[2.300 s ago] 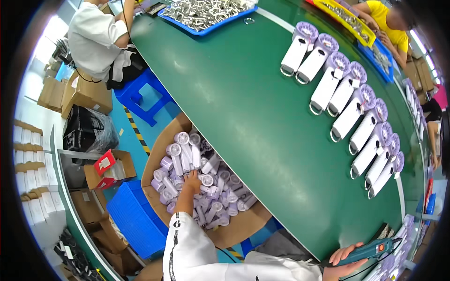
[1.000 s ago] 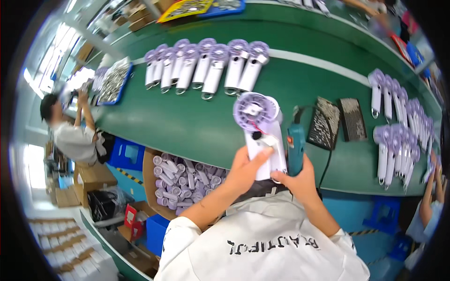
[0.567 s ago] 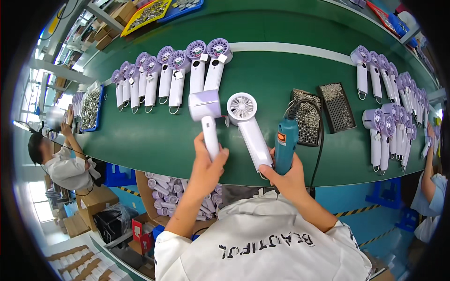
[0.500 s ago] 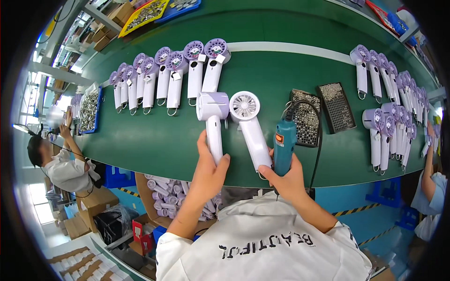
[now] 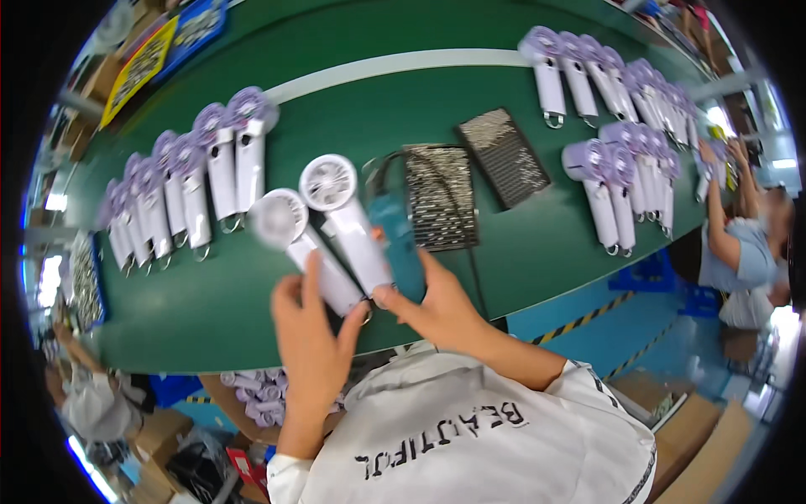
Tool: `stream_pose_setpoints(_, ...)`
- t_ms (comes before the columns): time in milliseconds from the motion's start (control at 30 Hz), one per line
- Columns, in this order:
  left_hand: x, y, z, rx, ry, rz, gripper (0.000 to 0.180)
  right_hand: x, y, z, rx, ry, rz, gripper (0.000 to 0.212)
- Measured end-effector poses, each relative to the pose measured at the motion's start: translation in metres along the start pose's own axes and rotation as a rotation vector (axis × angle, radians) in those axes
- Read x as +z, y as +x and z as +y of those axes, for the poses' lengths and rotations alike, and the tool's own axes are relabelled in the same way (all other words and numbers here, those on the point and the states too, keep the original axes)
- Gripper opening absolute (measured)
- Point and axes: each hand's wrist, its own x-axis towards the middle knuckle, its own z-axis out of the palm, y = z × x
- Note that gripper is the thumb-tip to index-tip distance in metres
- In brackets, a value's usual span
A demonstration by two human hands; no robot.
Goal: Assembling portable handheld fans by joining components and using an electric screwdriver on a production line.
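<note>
Slanting lengthwise, the fan point(image 5: 362, 250) beside the teal screwdriver point(image 5: 400, 252) points head up-left.

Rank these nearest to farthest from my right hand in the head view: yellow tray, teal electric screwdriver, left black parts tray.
1. Teal electric screwdriver: in the right hand.
2. Left black parts tray: beyond the screwdriver.
3. Yellow tray: far across, upper left.

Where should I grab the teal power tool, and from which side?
I'd probably grip the teal power tool around its rounded body, from the near right, as the right hand does: a white fan is close on its left, and a dark cord loops at its far end.
</note>
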Motion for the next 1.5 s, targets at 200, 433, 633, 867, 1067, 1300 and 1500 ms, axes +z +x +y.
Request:
stream_pose_setpoints(200, 0.016, 0.02, -0.003, 0.393, 0.071, -0.03, 0.07, -0.047, -0.038, -0.037, 0.016, 0.135, 0.041, 0.055)
stream_pose_setpoints(433, 0.048, 0.028, 0.009, 0.367, 0.134, 0.041, 0.056, -0.133, 0.001, -0.033, -0.338, 0.366, 0.397, 0.043)
stream_pose_setpoints(633, 0.062, 0.034, 0.025, 0.317, 0.003, 0.051, 0.047, -0.123, 0.026, -0.066, -0.995, 0.374, -0.046, 0.061)
stream_pose_setpoints(867, 0.07, 0.035, 0.024, 0.295, 0.065, 0.063, 0.051, -0.115, 0.05, -0.05, -0.793, 0.448, -0.31, 0.075)
stream_pose_setpoints(1067, 0.069, 0.034, 0.021, 0.306, 0.093, 0.043, 0.059, -0.114, 0.062, -0.045, -0.775, 0.424, -0.39, 0.082)
stream_pose_setpoints(1300, 0.07, 0.033, 0.02, 0.313, 0.052, 0.071, 0.056, -0.104, 0.06, -0.042, -0.764, 0.454, -0.322, 0.082)
stream_pose_setpoints(1500, 0.054, 0.034, 0.019, 0.336, -0.167, 0.125, 0.047, -0.089, 0.035, -0.076, -0.715, 0.544, -0.171, 0.053)
